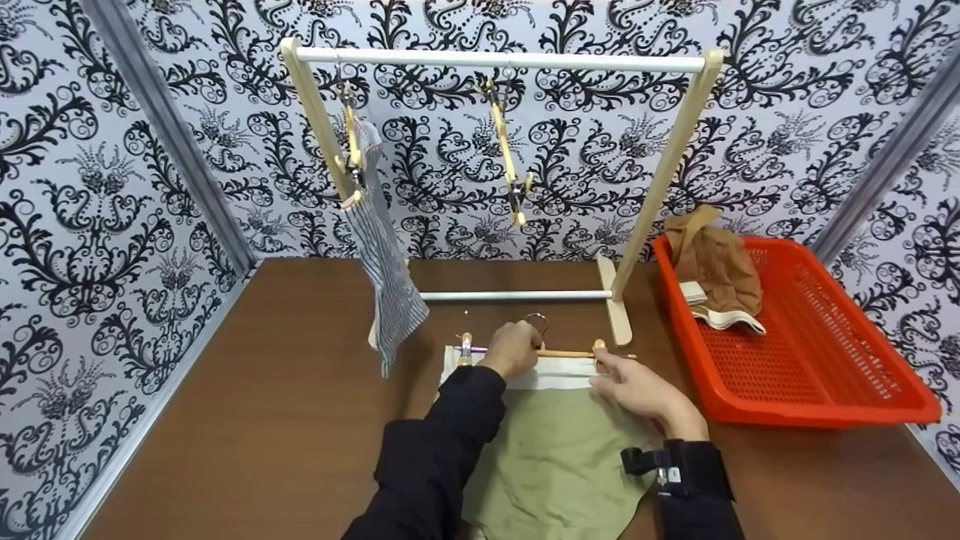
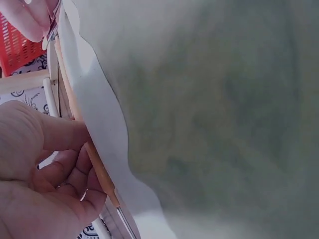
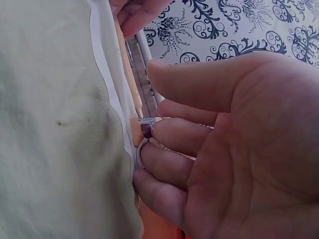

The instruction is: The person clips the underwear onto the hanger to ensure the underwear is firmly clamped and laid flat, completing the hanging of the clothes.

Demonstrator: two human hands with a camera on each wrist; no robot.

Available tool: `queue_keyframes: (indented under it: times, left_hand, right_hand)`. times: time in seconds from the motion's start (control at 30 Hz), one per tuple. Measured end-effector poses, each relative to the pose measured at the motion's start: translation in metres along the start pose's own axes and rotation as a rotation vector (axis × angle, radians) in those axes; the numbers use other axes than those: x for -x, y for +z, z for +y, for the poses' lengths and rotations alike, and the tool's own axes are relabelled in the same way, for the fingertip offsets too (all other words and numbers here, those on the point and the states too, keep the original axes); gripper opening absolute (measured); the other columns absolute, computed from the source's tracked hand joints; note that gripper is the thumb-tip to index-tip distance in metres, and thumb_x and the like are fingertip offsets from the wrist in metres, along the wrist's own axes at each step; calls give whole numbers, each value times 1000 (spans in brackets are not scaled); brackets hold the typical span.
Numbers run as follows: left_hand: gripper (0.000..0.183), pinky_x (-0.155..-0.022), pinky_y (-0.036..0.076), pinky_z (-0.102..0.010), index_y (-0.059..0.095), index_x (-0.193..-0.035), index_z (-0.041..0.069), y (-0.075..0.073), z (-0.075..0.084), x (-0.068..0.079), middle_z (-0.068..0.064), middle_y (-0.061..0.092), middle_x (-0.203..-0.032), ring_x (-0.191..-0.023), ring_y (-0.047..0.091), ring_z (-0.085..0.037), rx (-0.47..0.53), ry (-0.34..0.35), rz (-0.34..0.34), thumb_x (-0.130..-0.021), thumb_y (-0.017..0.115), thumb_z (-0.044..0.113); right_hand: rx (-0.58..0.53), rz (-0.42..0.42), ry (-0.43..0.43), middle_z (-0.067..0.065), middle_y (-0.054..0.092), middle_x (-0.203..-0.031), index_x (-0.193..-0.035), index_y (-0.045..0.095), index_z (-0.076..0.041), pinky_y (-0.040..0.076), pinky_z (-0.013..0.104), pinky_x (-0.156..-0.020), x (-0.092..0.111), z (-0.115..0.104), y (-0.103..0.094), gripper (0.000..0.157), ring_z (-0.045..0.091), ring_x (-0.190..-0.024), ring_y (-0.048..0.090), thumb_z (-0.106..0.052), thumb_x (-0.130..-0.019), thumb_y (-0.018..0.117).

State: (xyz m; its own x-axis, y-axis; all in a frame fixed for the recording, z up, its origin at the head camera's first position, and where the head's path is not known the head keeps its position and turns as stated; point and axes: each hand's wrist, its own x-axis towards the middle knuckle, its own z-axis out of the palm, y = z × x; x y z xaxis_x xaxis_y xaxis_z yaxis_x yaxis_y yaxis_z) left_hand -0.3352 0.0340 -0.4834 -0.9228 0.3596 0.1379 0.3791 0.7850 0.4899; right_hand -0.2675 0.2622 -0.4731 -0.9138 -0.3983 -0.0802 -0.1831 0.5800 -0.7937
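An olive-green garment (image 1: pixel 559 457) with a white waistband (image 1: pixel 555 373) lies flat on the brown table. Along that waistband runs a wooden clip hanger (image 1: pixel 566 353), its metal hook pointing to the rack. My left hand (image 1: pixel 514 349) grips the hanger's bar near the middle, fingers curled round it in the left wrist view. At the right end, the fingers of my right hand (image 1: pixel 637 386) touch the clip (image 3: pixel 135 130) and the waistband edge; the thumb stands apart from them in the right wrist view. Another clip (image 1: pixel 466 349) sits at the waistband's left end.
Behind my hands stands a rack with a white rail (image 1: pixel 495 58). From it hang a striped garment (image 1: pixel 382 255) on a clip hanger and a bare clip hanger (image 1: pixel 506 142). A red basket (image 1: pixel 817 375) at the right holds a brown garment (image 1: pixel 716 262). Patterned walls enclose the table.
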Motion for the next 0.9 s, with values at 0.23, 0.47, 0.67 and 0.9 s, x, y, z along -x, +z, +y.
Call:
queue_keyframes:
  times: [0.23,0.47,0.67,0.9]
  left_hand:
    - [27,-80,55,-35,77,-97,2,-12,0,6,-7,75,-93,-91,68,-26,75,-20,-38,-78,64,-12]
    - [33,-82,49,-29,67,-104,2,-32,3,12,-9,68,-95,-86,58,-19,116,163,-26,-77,58,-16]
    - [32,-89,49,-30,63,-105,1,-52,10,14,-10,67,-99,-94,59,-24,102,447,59,-77,59,-16]
    - [29,-96,46,-30,61,-109,4,-79,31,12,-6,68,-104,-97,59,-21,55,606,194,-85,66,-11]
  right_hand:
    - [7,47,-65,33,34,-154,-154,26,10,29,56,-115,5,-11,-10,63,46,-141,35,-15,-105,56]
    - [97,155,-44,26,38,-155,-159,22,0,33,56,-113,28,-30,-31,71,42,-137,44,-25,-104,59]
    - [267,203,-59,31,42,-150,-153,32,8,39,60,-107,50,-44,-43,69,47,-129,51,-31,-104,60]
    - [182,302,-141,9,72,-109,-127,66,-1,54,35,-84,68,-59,-51,37,20,-96,66,-26,-99,68]
